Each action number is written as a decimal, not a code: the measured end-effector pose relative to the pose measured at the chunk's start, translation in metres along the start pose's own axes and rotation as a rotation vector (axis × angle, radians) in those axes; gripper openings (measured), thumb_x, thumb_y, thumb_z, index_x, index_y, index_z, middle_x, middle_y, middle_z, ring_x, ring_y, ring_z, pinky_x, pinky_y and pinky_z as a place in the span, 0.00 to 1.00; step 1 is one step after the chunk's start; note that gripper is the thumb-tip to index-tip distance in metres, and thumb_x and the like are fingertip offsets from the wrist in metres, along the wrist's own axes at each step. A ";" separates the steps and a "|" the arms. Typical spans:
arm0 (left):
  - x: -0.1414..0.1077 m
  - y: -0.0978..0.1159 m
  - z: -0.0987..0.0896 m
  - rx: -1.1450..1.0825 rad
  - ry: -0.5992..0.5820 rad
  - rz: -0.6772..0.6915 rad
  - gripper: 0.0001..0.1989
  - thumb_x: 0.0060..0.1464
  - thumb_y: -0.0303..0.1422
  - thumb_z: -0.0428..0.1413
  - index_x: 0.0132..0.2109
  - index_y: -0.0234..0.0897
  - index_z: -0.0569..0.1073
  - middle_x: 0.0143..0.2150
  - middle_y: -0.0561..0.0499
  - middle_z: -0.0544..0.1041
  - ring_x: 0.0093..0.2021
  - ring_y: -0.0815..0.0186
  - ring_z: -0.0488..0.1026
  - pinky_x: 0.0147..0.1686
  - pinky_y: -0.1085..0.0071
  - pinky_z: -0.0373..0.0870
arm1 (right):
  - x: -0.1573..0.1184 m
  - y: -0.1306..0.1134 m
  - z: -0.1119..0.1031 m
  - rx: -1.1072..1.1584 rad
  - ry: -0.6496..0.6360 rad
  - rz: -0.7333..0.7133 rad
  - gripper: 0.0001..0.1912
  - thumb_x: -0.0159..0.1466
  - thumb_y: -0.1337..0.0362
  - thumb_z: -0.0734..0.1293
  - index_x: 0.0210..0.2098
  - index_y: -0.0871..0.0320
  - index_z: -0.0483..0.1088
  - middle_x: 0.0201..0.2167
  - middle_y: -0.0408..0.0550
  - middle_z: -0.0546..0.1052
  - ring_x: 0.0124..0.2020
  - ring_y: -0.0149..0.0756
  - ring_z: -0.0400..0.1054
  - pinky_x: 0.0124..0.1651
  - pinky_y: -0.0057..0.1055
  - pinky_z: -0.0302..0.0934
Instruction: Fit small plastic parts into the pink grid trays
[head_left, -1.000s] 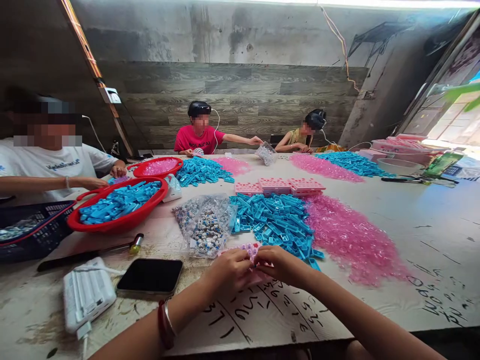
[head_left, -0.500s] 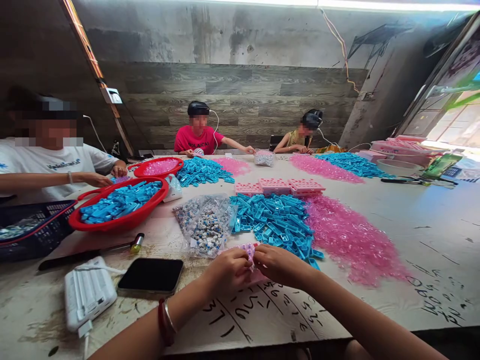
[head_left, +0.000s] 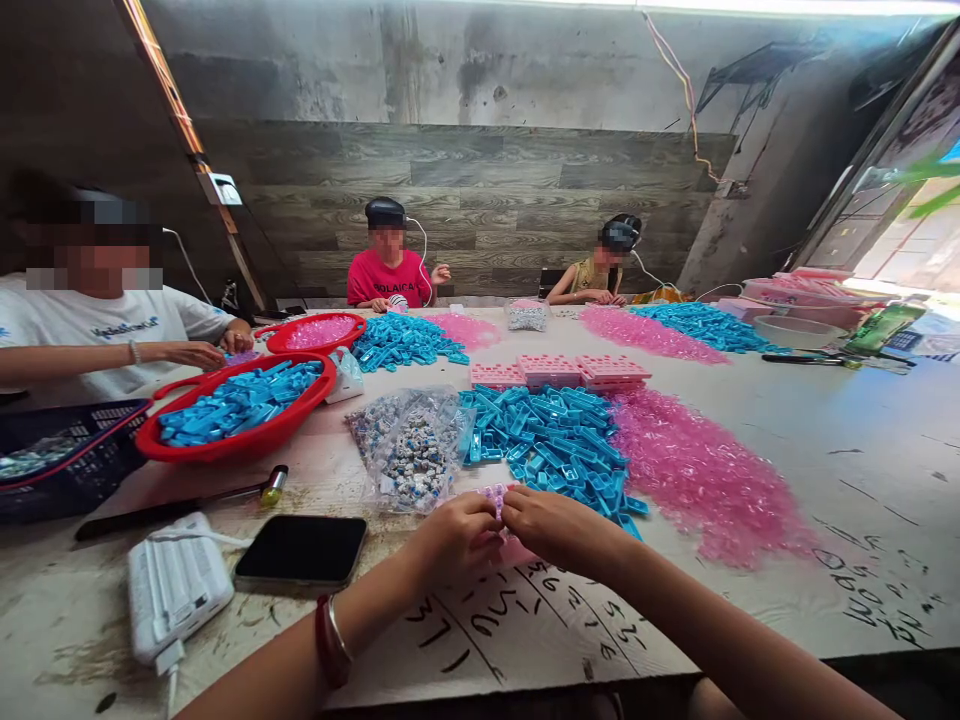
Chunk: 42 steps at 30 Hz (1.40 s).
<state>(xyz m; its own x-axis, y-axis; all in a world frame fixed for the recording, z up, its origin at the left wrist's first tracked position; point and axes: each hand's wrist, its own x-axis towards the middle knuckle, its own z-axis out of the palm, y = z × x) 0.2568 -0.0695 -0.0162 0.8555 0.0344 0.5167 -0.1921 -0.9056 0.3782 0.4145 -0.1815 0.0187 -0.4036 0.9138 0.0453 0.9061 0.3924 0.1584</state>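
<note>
My left hand (head_left: 454,540) and my right hand (head_left: 562,528) meet at the near middle of the table, fingers bent and pinched together over a pink tray (head_left: 514,552). Small purple pieces (head_left: 491,492) show on the tray's far part, just beyond my fingertips. Whatever the fingertips pinch is too small and too covered to make out. Beyond my hands lie a heap of blue plastic parts (head_left: 559,440) and a clear bag of small white-and-blue pieces (head_left: 416,455). A wide pile of clear pink pieces (head_left: 705,480) spreads to the right.
Pink trays (head_left: 551,371) stand behind the blue heap. At left are a red basin (head_left: 328,395) of blue parts, a phone (head_left: 301,550), a white power bank (head_left: 180,585) and a dark basket (head_left: 112,440). Three people sit around the table (head_left: 847,420).
My hands stay at the pink tray, the right fingers shifting slightly left. Across the table, the person in the pink shirt has drawn an outstretched hand back from the bag and raised it.
</note>
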 end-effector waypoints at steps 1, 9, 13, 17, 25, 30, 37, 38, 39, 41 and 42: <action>0.000 0.000 0.000 0.001 -0.001 -0.002 0.07 0.57 0.29 0.52 0.34 0.34 0.74 0.35 0.47 0.75 0.37 0.64 0.70 0.38 0.69 0.69 | 0.000 0.000 0.000 0.009 -0.005 0.005 0.10 0.59 0.80 0.65 0.40 0.67 0.70 0.38 0.55 0.73 0.44 0.41 0.67 0.47 0.35 0.64; -0.001 -0.003 0.001 0.034 0.036 0.000 0.08 0.58 0.30 0.53 0.34 0.34 0.76 0.36 0.46 0.73 0.37 0.65 0.69 0.39 0.68 0.68 | 0.004 0.006 -0.003 0.348 0.013 0.092 0.13 0.62 0.78 0.61 0.42 0.62 0.71 0.43 0.52 0.74 0.46 0.37 0.68 0.49 0.32 0.62; -0.002 -0.004 0.003 0.043 0.052 0.018 0.09 0.58 0.29 0.52 0.33 0.34 0.76 0.34 0.46 0.73 0.36 0.65 0.68 0.38 0.69 0.67 | 0.005 0.007 -0.003 0.405 0.038 0.122 0.12 0.60 0.77 0.63 0.40 0.62 0.73 0.41 0.52 0.75 0.43 0.36 0.69 0.45 0.31 0.63; -0.001 -0.003 0.003 0.045 0.067 0.031 0.09 0.57 0.29 0.52 0.33 0.33 0.75 0.34 0.46 0.72 0.36 0.65 0.68 0.38 0.69 0.67 | 0.006 0.007 -0.002 0.492 0.093 0.121 0.13 0.60 0.78 0.62 0.40 0.60 0.73 0.40 0.51 0.75 0.43 0.35 0.68 0.45 0.31 0.62; -0.004 -0.006 0.006 0.031 0.081 0.002 0.07 0.57 0.30 0.54 0.35 0.34 0.77 0.34 0.47 0.74 0.34 0.66 0.70 0.35 0.70 0.68 | -0.011 0.014 -0.006 0.586 0.240 0.198 0.13 0.56 0.76 0.63 0.39 0.61 0.72 0.31 0.47 0.73 0.31 0.31 0.66 0.35 0.27 0.61; -0.003 -0.007 0.006 0.024 0.077 -0.002 0.06 0.55 0.28 0.55 0.32 0.34 0.77 0.33 0.48 0.75 0.33 0.67 0.71 0.35 0.71 0.68 | -0.016 0.015 -0.004 0.609 0.271 0.190 0.17 0.60 0.76 0.59 0.47 0.61 0.67 0.35 0.49 0.74 0.34 0.32 0.67 0.39 0.30 0.62; -0.002 -0.004 0.006 0.052 0.076 0.008 0.06 0.54 0.27 0.55 0.29 0.33 0.74 0.32 0.48 0.73 0.32 0.67 0.69 0.32 0.73 0.66 | -0.013 0.014 0.001 0.645 0.195 0.239 0.13 0.56 0.80 0.63 0.39 0.60 0.67 0.32 0.45 0.71 0.31 0.29 0.65 0.35 0.26 0.60; -0.002 -0.004 0.006 0.050 0.078 0.007 0.06 0.54 0.27 0.55 0.29 0.33 0.73 0.31 0.49 0.73 0.32 0.67 0.69 0.32 0.73 0.66 | -0.012 0.014 0.001 0.655 0.197 0.225 0.14 0.56 0.81 0.63 0.39 0.60 0.67 0.34 0.45 0.71 0.31 0.28 0.64 0.35 0.25 0.60; -0.003 -0.004 0.007 0.047 0.081 0.009 0.07 0.54 0.27 0.55 0.29 0.33 0.73 0.31 0.49 0.73 0.32 0.67 0.69 0.32 0.73 0.65 | -0.012 0.014 0.001 0.665 0.202 0.208 0.15 0.55 0.81 0.63 0.39 0.60 0.68 0.36 0.46 0.71 0.31 0.27 0.64 0.36 0.24 0.60; -0.002 -0.004 0.007 0.038 0.086 0.018 0.08 0.55 0.27 0.54 0.29 0.33 0.73 0.31 0.49 0.73 0.31 0.67 0.69 0.31 0.73 0.65 | -0.011 0.013 0.000 0.676 0.217 0.169 0.14 0.55 0.81 0.63 0.38 0.60 0.68 0.37 0.46 0.70 0.32 0.27 0.64 0.36 0.24 0.60; -0.002 -0.003 0.007 0.034 0.086 0.023 0.08 0.55 0.28 0.54 0.29 0.33 0.73 0.30 0.49 0.73 0.31 0.68 0.68 0.30 0.73 0.65 | -0.011 0.012 0.000 0.679 0.221 0.151 0.14 0.55 0.81 0.63 0.37 0.60 0.68 0.37 0.46 0.70 0.32 0.27 0.64 0.36 0.24 0.60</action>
<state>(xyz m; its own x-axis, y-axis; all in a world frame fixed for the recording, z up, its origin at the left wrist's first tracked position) 0.2587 -0.0694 -0.0238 0.8062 0.0480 0.5897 -0.1937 -0.9203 0.3399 0.4298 -0.1869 0.0199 -0.2195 0.9486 0.2278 0.8038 0.3082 -0.5089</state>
